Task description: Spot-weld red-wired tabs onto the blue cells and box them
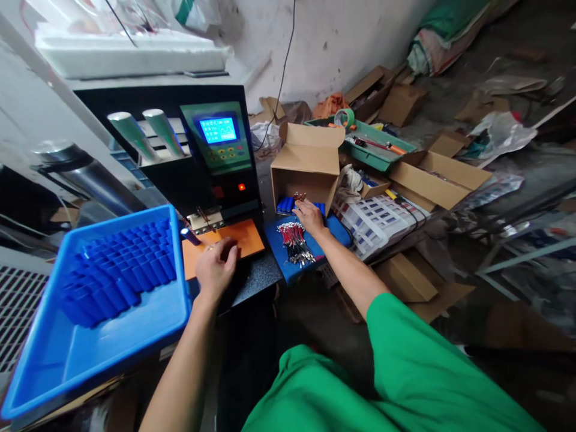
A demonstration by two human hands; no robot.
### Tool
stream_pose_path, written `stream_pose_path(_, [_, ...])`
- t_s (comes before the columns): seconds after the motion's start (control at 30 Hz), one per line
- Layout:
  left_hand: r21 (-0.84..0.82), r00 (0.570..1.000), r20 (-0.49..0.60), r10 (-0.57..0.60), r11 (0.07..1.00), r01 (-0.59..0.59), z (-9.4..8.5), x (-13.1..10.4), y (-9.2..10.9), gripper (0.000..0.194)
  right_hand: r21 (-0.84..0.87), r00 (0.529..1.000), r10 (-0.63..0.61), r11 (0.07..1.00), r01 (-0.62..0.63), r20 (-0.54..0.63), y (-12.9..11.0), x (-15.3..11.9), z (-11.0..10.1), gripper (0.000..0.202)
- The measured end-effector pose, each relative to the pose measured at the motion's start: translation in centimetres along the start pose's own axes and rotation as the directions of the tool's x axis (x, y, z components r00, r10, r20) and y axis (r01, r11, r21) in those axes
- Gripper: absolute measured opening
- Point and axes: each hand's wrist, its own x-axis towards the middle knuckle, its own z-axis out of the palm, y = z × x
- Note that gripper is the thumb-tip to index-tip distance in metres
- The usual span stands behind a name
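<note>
My left hand (216, 267) rests on the orange board (249, 237) in front of the black machine, its fingers curled; whether they hold anything is hidden. A blue cylinder (190, 236) lies just beyond it, at the machine's metal contacts (204, 222). My right hand (309, 216) reaches to the mouth of the open cardboard box (306, 161), over blue cylinders (286, 205), with small copper-coloured pieces (299, 196) at its fingertips. Below that hand, a bundle of red and black wires (294, 243) lies on a blue mat (279, 255).
On the left stands a blue bin (182, 300) with many blue cylinders. The machine's lit screen (218, 129) faces me. A green tray (378, 157) of tools, a white basket (373, 216) and cardboard boxes (436, 180) are at the right.
</note>
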Motion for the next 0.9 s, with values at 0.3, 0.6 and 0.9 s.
stream_pose_path(0.3, [0.031, 0.999, -0.025, 0.027, 0.999, -0.026, 0.0, 0.0, 0.3, 0.035, 0.107, 0.971, 0.058, 0.994, -0.034, -0.231, 0.2, -0.8, -1.8, 0.034])
stream_pose_path(0.6, [0.009, 0.996, -0.042, 0.074, 0.997, -0.074, 0.2, -0.2, -0.1, 0.031, 0.013, 0.999, -0.011, 1.000, 0.011, 0.053, 0.2, 0.6, 1.0, 0.025])
stream_pose_path(0.9, [0.052, 0.998, -0.036, 0.059, 0.997, -0.057, 0.6, -0.2, 0.0, 0.035, -0.042, 0.988, 0.018, 0.999, -0.012, 0.156, 0.7, 1.5, -0.1, 0.023])
